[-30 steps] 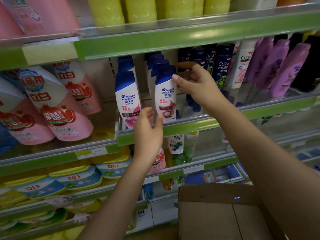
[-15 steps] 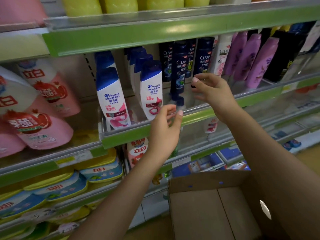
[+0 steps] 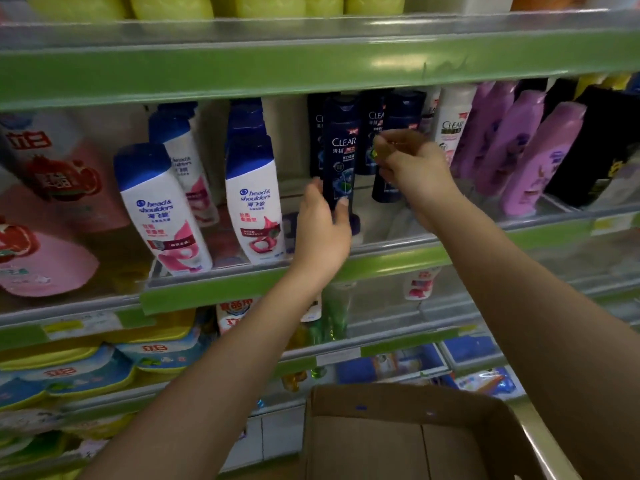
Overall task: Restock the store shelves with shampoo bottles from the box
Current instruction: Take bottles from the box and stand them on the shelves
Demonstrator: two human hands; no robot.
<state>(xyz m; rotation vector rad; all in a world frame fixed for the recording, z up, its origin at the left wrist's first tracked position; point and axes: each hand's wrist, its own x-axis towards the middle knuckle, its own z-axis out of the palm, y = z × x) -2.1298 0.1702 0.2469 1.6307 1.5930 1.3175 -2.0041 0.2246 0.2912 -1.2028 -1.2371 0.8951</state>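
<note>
A dark blue Clear shampoo bottle (image 3: 338, 150) stands at the front of the middle shelf (image 3: 381, 261). My left hand (image 3: 323, 230) grips its lower part, thumb on one side and fingers on the other. My right hand (image 3: 412, 168) is raised in front of a second dark Clear bottle (image 3: 398, 133), fingers curled near it; whether they grip it is not plain. Two white Head & Shoulders bottles with blue caps (image 3: 162, 209) (image 3: 254, 202) stand to the left. The open cardboard box (image 3: 408, 434) sits below, its visible inside bare.
Purple bottles (image 3: 540, 157) and a white Clear bottle (image 3: 453, 123) fill the shelf's right side. Pink refill pouches (image 3: 52, 202) lie at the left. Yellow-green bottles (image 3: 173, 5) line the shelf above. Lower shelves hold blue and yellow packs (image 3: 86, 368).
My view shifted right. My left hand rose from the shelf edge and took hold of the dark Clear bottle. My right hand moved up in front of the Clear bottles.
</note>
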